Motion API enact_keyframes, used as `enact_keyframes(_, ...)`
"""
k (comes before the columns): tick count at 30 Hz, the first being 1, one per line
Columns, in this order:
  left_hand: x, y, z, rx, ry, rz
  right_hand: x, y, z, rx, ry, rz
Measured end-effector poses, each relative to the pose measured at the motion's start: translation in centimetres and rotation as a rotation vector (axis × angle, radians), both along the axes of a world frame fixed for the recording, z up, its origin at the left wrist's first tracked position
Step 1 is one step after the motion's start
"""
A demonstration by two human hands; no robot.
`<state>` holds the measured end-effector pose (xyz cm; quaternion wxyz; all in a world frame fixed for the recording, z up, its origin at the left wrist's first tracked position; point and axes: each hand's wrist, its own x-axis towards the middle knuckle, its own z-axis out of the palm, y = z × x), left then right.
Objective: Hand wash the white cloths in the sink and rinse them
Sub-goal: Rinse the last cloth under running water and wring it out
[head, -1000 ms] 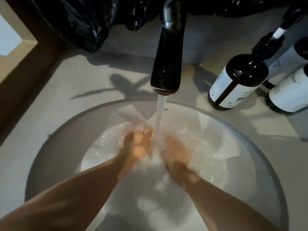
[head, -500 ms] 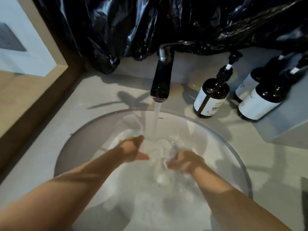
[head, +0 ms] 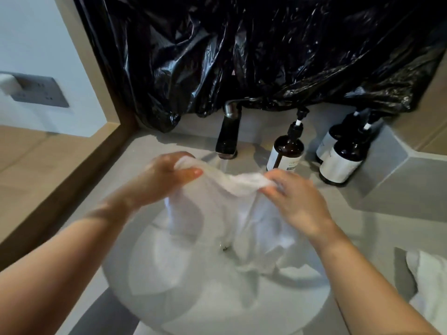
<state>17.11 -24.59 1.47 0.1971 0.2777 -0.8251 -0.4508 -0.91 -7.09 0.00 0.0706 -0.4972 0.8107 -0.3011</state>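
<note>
Far pump bottle (head: 287, 151): label (head: 275, 158) too blurred to read. Left hand (head: 167, 176) and right hand (head: 295, 197) each pinch the white cloth (head: 232, 209) above the sink (head: 169, 274).

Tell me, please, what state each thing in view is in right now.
white cloth, held up over the sink, stretched between both hands, lower part hanging.
left hand, grips one end of the cloth.
right hand, grips the other end.
faucet, running.
sink, water level unclear.
pump bottles, all three upright on the counter.
second white cloth, lying on the counter right of the sink.
</note>
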Motion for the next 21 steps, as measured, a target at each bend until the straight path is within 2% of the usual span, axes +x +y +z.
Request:
enact_keyframes(3, 0.4, 0.8, 3.8, 0.068, 0.278, -0.001, 0.4, 0.1, 4.7, -0.299, -0.056, 0.062)
enact_keyframes(5, 0.5, 1.1, 6.0, 0.103, 0.415, 0.038, 0.9, 0.4, 7.7, -0.423, -0.069, 0.069)
enact_keyframes(8, 0.7, 1.4, 8.2, 0.125, 0.545, 0.043, 1.4, 0.4, 10.5, -0.568, -0.072, 0.04)
enact_keyframes(10, 0.6, 1.3, 8.1, 0.112, 0.55, 0.036, 1.5, 0.4, 10.4, -0.588, -0.108, 0.047)
enact_keyframes(13, 0.6, 0.7, 5.6, 0.054, 0.372, -0.005, 1.0, 0.2, 7.6, -0.435, -0.144, 0.079)
enact_keyframes(15, 0.2, -0.2, 2.0, -0.045, 0.141, -0.071, 0.6, -0.3, 3.8, -0.216, -0.119, 0.036)
enact_keyframes(17, -0.3, -0.3, -2.9, -0.023, -0.055, -0.085, 0.8, -0.9, -0.3, 0.012, -0.116, -0.037)
enact_keyframes(19, -1.1, 0.4, -7.6, 0.098, -0.133, -0.002, 1.4, -1.4, -4.3, 0.226, -0.097, -0.068)
enact_keyframes(21, -1.9, 1.3, -11.3, 0.019, -0.26, 0.146, 2.1, -1.5, -8.1, 0.399, -0.006, -0.053)
